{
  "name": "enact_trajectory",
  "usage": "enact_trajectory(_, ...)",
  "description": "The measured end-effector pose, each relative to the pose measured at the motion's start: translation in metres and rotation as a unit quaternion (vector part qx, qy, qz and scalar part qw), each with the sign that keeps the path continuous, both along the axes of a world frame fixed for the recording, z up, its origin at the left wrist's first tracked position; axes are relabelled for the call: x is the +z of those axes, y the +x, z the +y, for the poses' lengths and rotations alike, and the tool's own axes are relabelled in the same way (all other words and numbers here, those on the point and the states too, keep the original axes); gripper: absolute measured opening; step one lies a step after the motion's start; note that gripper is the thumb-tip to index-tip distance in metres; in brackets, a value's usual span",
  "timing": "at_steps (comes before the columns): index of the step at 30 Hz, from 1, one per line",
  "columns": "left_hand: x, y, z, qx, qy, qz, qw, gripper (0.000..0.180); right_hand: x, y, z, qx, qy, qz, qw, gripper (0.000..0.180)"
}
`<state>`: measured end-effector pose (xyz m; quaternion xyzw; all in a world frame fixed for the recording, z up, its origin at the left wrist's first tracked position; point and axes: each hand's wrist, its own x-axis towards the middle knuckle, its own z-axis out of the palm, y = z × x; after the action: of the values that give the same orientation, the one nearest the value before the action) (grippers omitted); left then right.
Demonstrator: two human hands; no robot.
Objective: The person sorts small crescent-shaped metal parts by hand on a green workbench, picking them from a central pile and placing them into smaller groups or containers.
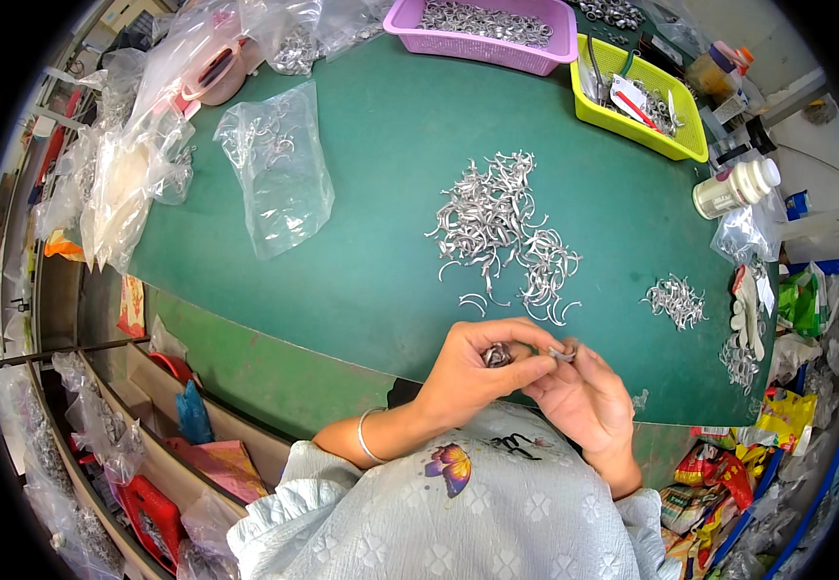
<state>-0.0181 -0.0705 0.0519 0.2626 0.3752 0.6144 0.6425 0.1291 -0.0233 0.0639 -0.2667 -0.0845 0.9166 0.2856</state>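
Near the table's front edge, both my hands meet in front of my body. My left hand (468, 372) pinches a small curved silver metal piece (562, 356) between thumb and fingertips. A clump of similar metal pieces (497, 356) sits in the curl of that same hand. My right hand (589, 401) has its thumb and finger closed on the other end of the curved piece. Just beyond my hands lies a large loose pile of curved metal pieces (492, 217) on the green tabletop (371, 261). A smaller pile (676, 302) lies to the right.
A clear plastic bag (284, 203) with a few pieces lies at left. At the back stand a purple basket (487, 48) of metal parts and a yellow-green basket (632, 126) with pliers. A white bottle (737, 188) and a glove (746, 309) are at the right edge.
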Motion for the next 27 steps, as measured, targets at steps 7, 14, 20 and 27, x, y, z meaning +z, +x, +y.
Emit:
enact_trajectory(7, -0.008, -0.003, 0.003, 0.005, -0.080, -0.163, 0.983, 0.009, -0.027, 0.002, 0.013, -0.004, 0.286, -0.180, 0.941, 0.011)
enact_trajectory(14, -0.016, -0.008, 0.008, 0.051, -0.094, -0.309, 0.945, 0.020, -0.085, 0.004, 0.084, -0.120, 0.654, -0.547, 0.508, 0.012)
enact_trajectory(20, -0.029, -0.005, 0.010, 0.035, -0.117, -0.282, 0.952, 0.019, -0.088, -0.009, 0.089, -0.021, 0.676, -0.642, 0.360, 0.010)
enact_trajectory(27, -0.032, 0.003, 0.015, 0.034, -0.131, -0.066, 0.989, 0.016, -0.059, 0.004, 0.062, -0.080, 0.307, -0.291, 0.903, 0.004)
